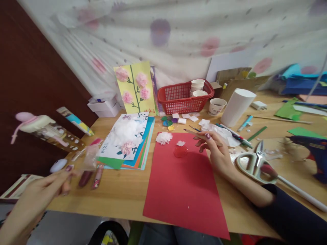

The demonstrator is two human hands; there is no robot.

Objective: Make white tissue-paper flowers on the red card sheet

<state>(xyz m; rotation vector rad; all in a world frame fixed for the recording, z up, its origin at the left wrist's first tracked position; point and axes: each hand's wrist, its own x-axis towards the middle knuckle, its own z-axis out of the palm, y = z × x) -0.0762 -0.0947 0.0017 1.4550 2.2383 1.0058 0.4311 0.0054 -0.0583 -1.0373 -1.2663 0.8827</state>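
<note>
A red sheet of paper (185, 190) lies in front of me. On it sit a white ruffled paper flower (164, 137), a small white tissue piece (181, 143) and a glossy wet patch of clear glue (181, 151). My right hand (217, 151) is above the sheet's right edge, its fingers closed on a thin pointed pencil-like stick (192, 132). At the left, my left hand (48, 185) hovers near the table edge, thumb and finger pinched together. Something small and whitish shows at those fingertips, too blurred to name.
Left of the sheet are stacked coloured papers (146, 146) and a bottle (48, 131). Behind stand a flower picture (136, 88), a red basket (176, 98) and a paper cup (217, 107). At right lie scissors (255, 161) and a glue gun (311, 149).
</note>
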